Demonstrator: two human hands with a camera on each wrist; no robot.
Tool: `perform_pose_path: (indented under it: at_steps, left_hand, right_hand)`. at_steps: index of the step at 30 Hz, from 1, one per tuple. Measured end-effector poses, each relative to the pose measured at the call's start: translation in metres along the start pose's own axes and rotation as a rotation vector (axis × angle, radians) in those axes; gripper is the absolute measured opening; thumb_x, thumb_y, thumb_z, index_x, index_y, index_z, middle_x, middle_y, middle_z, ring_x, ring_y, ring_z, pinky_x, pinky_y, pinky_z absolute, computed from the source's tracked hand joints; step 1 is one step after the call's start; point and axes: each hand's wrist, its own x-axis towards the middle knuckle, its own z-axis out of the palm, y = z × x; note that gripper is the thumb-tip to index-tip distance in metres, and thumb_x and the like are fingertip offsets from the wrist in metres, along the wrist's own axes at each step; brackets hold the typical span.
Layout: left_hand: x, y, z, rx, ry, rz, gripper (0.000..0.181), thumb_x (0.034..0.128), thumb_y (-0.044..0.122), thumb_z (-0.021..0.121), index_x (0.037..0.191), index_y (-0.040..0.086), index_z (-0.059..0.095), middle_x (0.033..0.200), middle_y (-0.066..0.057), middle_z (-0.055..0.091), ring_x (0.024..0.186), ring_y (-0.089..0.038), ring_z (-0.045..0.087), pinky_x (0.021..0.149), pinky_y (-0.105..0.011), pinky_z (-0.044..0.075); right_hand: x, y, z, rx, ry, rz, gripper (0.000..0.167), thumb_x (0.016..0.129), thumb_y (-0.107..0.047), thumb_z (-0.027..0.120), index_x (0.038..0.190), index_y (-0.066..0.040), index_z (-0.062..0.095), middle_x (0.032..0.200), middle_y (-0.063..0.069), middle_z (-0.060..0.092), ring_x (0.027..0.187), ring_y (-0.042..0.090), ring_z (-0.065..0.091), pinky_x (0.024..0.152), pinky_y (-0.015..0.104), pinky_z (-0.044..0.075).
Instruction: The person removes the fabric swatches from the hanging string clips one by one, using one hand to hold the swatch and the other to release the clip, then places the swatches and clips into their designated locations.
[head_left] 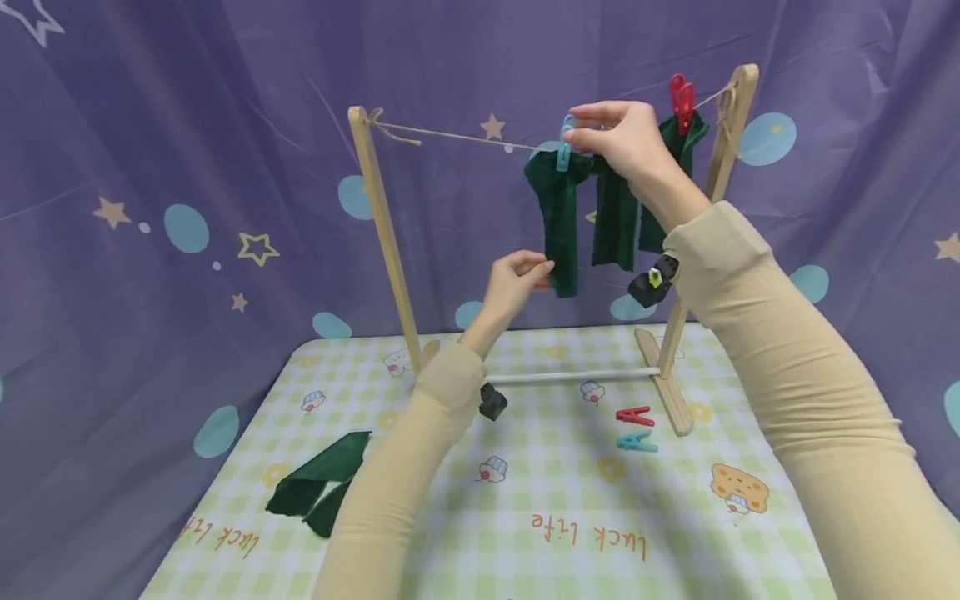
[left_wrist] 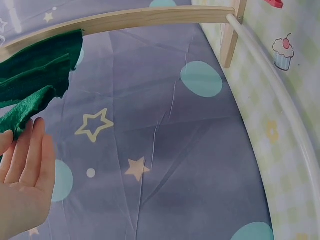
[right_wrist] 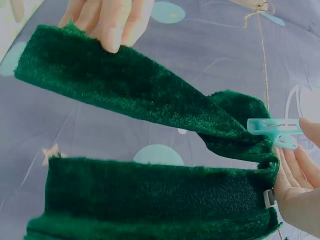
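Note:
A dark green cloth strip hangs from the string, with a light blue clothespin over its top. My right hand pinches the handles of that clothespin between thumb and fingers. Lower down, my left hand pinches the strip's edge near its bottom end; the right wrist view shows these fingers at the cloth. Beside it hang a second green strip and a third, the latter under a red clothespin. In the right wrist view the near strip looks twisted below the clothespin.
A wooden frame carries the string, with a white bar low between its posts. On the checked tablecloth lie a red clothespin, a blue clothespin and, at left, more green cloth. A purple curtain hangs behind.

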Motion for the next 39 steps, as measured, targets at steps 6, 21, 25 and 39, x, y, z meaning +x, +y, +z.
perform_pose_path:
  at_steps: [6,21,25,39]
  left_hand:
    - [-0.001,0.002,-0.004,0.008,0.034,-0.018,0.021,0.0832,0.008,0.061,0.1,-0.005,0.061,0.094,-0.021,0.064,0.064,-0.012,0.061,0.072,-0.036,0.053]
    - [-0.002,0.003,-0.012,0.041,0.045,0.0,0.018,0.0813,0.006,0.063,0.096,-0.005,0.063,0.088,-0.02,0.065,0.057,-0.007,0.057,0.07,-0.037,0.053]
    - [-0.003,0.001,-0.015,0.053,0.042,0.004,0.018,0.0811,0.006,0.063,0.095,-0.005,0.063,0.088,-0.02,0.065,0.057,-0.007,0.057,0.067,-0.033,0.053]
    - [-0.01,-0.011,-0.029,0.103,0.003,-0.083,0.019,0.0815,0.008,0.063,0.097,-0.004,0.064,0.091,-0.019,0.065,0.061,-0.019,0.062,0.065,-0.03,0.053]
  right_hand:
    - [0.0,0.001,-0.001,0.04,0.023,-0.011,0.043,0.076,-0.016,0.07,0.115,-0.002,0.058,0.092,0.0,0.06,0.08,0.012,0.058,0.089,0.028,0.043]
    - [-0.002,0.0,0.002,0.365,0.114,-0.028,0.012,0.068,0.001,0.073,0.076,-0.006,0.066,0.071,0.002,0.063,0.063,0.011,0.06,0.064,0.017,0.05]
    - [-0.002,0.001,0.001,0.447,0.14,-0.023,0.012,0.067,0.004,0.073,0.074,-0.003,0.066,0.069,0.005,0.064,0.062,0.013,0.062,0.063,0.018,0.051]
    - [0.001,-0.003,-0.009,0.668,0.264,-0.018,0.015,0.064,0.01,0.072,0.074,0.002,0.064,0.072,0.008,0.064,0.064,0.016,0.062,0.064,0.022,0.052]
